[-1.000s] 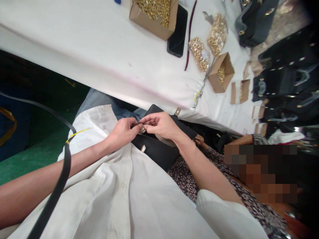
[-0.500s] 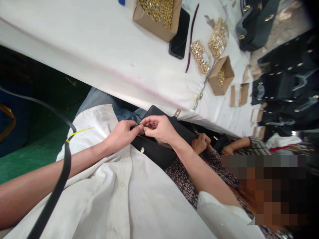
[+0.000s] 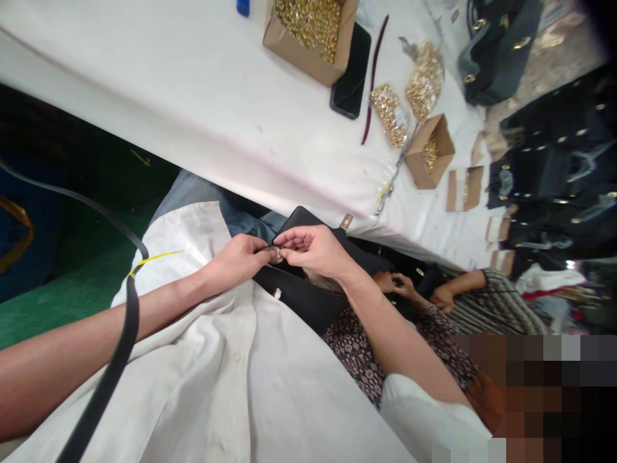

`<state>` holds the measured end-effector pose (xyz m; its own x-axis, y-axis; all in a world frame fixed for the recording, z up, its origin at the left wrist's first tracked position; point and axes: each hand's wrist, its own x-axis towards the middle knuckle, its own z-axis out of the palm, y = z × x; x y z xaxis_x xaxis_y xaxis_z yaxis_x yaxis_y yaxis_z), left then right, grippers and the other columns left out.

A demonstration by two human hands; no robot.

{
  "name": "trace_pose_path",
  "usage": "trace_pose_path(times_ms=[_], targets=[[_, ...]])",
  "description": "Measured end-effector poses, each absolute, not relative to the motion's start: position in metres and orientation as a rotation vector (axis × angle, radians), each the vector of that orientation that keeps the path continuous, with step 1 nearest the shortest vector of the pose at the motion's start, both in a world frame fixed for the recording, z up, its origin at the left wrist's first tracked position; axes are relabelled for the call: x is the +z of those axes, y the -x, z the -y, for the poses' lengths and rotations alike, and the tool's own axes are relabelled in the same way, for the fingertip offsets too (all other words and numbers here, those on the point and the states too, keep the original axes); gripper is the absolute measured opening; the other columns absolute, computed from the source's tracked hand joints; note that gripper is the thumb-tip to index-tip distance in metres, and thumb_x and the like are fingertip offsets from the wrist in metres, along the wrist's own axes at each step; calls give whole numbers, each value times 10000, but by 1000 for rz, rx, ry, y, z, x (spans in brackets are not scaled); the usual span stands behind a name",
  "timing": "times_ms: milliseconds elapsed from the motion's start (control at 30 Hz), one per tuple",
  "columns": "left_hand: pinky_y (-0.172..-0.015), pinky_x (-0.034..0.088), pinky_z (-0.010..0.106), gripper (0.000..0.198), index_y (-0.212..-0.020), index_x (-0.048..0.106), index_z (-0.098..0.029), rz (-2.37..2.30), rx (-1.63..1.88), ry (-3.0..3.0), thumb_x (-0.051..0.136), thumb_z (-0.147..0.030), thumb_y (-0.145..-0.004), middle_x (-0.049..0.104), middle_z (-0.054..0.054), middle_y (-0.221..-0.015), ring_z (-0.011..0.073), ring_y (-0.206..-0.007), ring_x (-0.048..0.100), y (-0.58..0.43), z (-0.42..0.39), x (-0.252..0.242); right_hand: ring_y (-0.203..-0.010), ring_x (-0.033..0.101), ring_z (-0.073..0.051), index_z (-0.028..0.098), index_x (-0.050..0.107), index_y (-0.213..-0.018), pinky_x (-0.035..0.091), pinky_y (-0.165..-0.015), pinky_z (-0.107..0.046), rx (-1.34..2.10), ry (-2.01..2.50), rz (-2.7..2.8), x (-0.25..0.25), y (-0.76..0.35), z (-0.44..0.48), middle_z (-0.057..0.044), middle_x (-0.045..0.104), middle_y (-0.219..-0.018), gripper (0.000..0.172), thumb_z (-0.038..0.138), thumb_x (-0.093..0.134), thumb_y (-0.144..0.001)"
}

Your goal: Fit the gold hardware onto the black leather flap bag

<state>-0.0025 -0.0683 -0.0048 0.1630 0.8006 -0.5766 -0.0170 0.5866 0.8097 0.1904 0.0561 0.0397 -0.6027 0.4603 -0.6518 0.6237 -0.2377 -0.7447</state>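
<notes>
On my lap lies a black handbag [image 3: 308,299], its flap carrying a gold-coloured turn-lock plate [image 3: 346,222] and its front a small light metal fitting [image 3: 277,294]. My left hand [image 3: 241,260] comes from the left, thumb and forefinger closed in a pinch at the bag's opening. Facing it, my right hand [image 3: 313,251] also pinches there with thumb and forefinger, its other fingers curled loosely. A small pale piece [image 3: 276,254] shows between the fingertips of both hands; its kind is too small to make out. The bag's inside is mostly hidden behind my right hand.
Along the white table [image 3: 193,109] stand a carton of gold fittings [image 3: 301,61], a phone [image 3: 351,80], bags of fittings [image 3: 389,116] and a smaller carton [image 3: 429,157]. Black bags [image 3: 549,161] lie at the right. Co-workers' hands [image 3: 402,286] are close by my right arm.
The hands stay at the same spot on the bag with only slight finger movement; the pale piece shows more. The view has shifted slightly. A co-worker's hands at the right have moved apart.
</notes>
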Motion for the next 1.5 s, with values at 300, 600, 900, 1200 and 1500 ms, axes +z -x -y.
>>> trace_pose_path(times_ms=[300,600,900,1200,1500], targets=[[-575,296,299,448,-746,639,-184,-1305,682,-921,611,-505,-1058,543,-39,-642,132,-626,488,5,71,4,-978,823,-225,212,854,-1222,692,-932,-346,-1859,-1180,-2010,57,-193,-55,-43,859,-1090,391,247,873,-833],[-652,418,301,251,-937,786,-180,-1368,768,-1107,634,-310,-1089,770,35,-806,173,-710,685,-4,81,8,-1006,846,-233,237,871,-1189,715,-960,-352,-1806,-1242,-2119,66,-198,-46,-40,865,-1144,291,251,836,-901],[-804,591,362,216,-1031,715,-156,-1404,711,-1459,517,-152,-1117,779,93,-1007,254,-926,774,-13,85,4,-1049,829,-252,285,858,-1239,709,-966,-390,-1677,-1293,-2237,71,-199,-43,-43,852,-1198,335,210,827,-915],[-936,703,427,159,-990,648,-135,-1437,870,-1798,530,-50,-1055,781,149,-1082,275,-1021,798,-16,92,-6,-980,804,-239,279,886,-1153,675,-850,-359,-1824,-1237,-2155,75,-200,-55,-55,844,-1140,212,319,879,-945],[-1095,695,513,184,-1148,714,5,-1399,981,-2101,557,-36,-1061,796,297,-1276,373,-1213,809,-14,82,3,-936,807,-213,271,824,-1211,664,-861,-329,-1881,-1421,-1805,85,-208,-77,-31,850,-1053,191,340,726,-1062]])
